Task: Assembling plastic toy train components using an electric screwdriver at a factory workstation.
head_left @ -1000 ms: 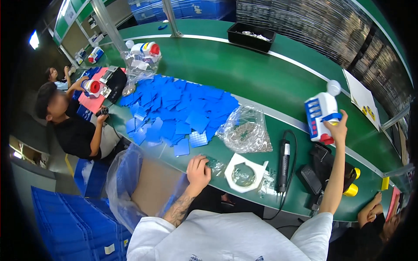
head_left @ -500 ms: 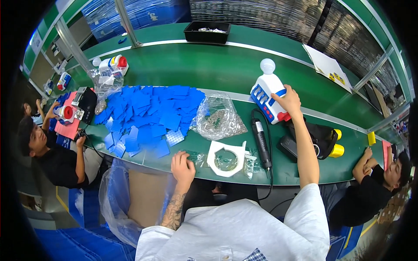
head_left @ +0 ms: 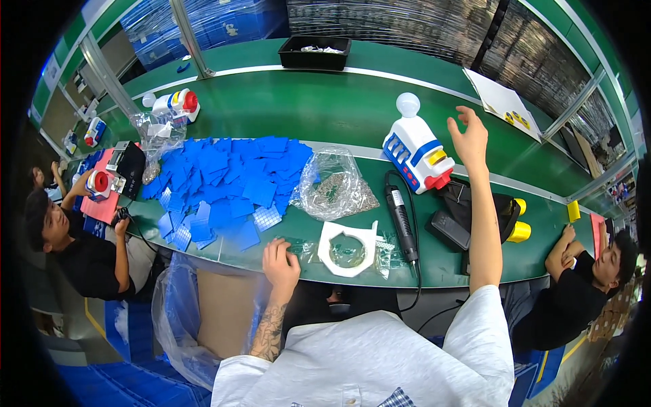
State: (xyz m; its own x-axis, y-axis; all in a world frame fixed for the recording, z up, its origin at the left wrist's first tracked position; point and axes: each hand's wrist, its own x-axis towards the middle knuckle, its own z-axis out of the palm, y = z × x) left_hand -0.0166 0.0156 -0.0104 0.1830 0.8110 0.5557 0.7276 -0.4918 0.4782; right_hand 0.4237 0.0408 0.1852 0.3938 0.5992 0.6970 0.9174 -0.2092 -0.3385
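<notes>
left hand [head_left: 281, 263] rests at the near edge of the green bench [head_left: 325, 108], about 7 o'clock, fingers curled loosely and lying flat, gripping nothing, fingertips just beside a clear crinkled wrapper [head_left: 306, 249]. at 6 o'clock, just right of that hand, a white ring-shaped plastic frame [head_left: 348, 247] lies flat with a clear round piece inside it. beside the frame, around 5 o'clock, a black electric screwdriver [head_left: 400, 218] lies along the bench, its cord running off the near edge. black boxes [head_left: 451, 229] and a yellow cylinder [head_left: 519, 231] sit at 4 o'clock.

mid bench: clear bag of small metal parts [head_left: 332, 186] near centre, touching a big heap of blue square tiles [head_left: 227, 180] spreading to 9 o'clock.

right hand [head_left: 468, 134] is raised at about 2 o'clock, fingers spread apart, holding nothing, just right of and clear of a white-and-blue toy [head_left: 417, 150] with a clear dome top and red and yellow bits, standing on the bench.

further: another such toy [head_left: 173, 103] at 11 o'clock beside clear bags [head_left: 154, 132]; black tray [head_left: 314, 51] at 12 o'clock on the far strip. a seated person [head_left: 74, 251] at 9 o'clock holds a red-and-white part [head_left: 98, 183]; another person [head_left: 583, 278] leans on the bench at 4 o'clock.
</notes>
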